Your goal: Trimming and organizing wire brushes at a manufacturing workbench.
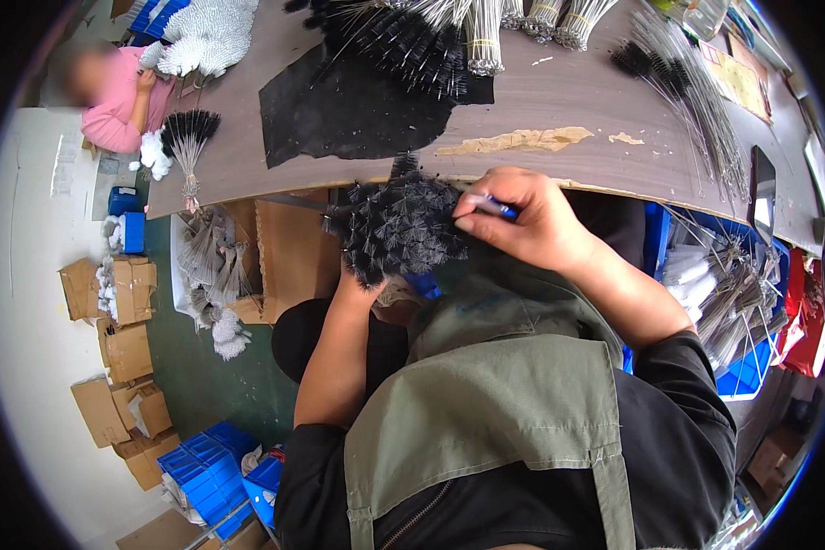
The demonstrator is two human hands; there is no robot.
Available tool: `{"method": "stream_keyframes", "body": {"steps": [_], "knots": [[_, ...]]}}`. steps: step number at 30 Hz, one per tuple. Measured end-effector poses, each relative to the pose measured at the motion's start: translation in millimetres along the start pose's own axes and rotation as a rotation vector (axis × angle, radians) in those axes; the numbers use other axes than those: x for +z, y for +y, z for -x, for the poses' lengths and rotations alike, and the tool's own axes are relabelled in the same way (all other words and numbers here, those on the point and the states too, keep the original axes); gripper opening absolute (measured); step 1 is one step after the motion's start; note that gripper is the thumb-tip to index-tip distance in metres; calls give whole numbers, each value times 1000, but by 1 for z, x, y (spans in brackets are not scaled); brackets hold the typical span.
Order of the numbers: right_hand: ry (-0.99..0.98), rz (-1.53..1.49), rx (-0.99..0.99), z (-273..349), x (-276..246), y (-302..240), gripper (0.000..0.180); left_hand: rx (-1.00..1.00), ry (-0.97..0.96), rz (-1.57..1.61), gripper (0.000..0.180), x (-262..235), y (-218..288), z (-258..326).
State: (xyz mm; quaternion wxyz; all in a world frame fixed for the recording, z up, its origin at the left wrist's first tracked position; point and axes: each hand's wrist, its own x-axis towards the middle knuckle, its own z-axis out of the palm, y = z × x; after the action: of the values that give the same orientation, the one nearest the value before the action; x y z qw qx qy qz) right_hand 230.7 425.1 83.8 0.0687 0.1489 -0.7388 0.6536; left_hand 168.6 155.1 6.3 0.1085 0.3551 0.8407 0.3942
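Observation:
My left hand (361, 282) is under a thick bundle of black-bristled wire brushes (399, 225), held heads-up just off the table's front edge. The bristles cover its fingers, and only the wrist and lower hand show. At the bundle's right side, my right hand (521, 218) is closed around a slim pen-like tool (495, 208) with blue and white parts. Its thumb and forefinger pinch together close to the bristles. Whether the tool's tip touches a brush, I cannot make out.
On the table (541, 92) lie a black sheet (339, 124), a pile of black brushes (412, 46), bundled wire stems (484, 41) and torn brown paper (522, 139). A blue crate (742, 371) of brushes stands at right. A person in pink (115, 105) sits far left.

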Motion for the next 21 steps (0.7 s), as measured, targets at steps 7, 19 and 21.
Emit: {"method": "stream_keyframes", "body": {"steps": [7,19,21], "knots": [[-230,451,-488,-28,5,-17,32,65,129,-144,33,-8,46,-16],[-383,555,-489,-28,-2,-12,17,-62,90,159,34,-7,39,2],[-392,597,-485,-29,-7,-18,18,-182,89,251,35,-9,45,2]]}}
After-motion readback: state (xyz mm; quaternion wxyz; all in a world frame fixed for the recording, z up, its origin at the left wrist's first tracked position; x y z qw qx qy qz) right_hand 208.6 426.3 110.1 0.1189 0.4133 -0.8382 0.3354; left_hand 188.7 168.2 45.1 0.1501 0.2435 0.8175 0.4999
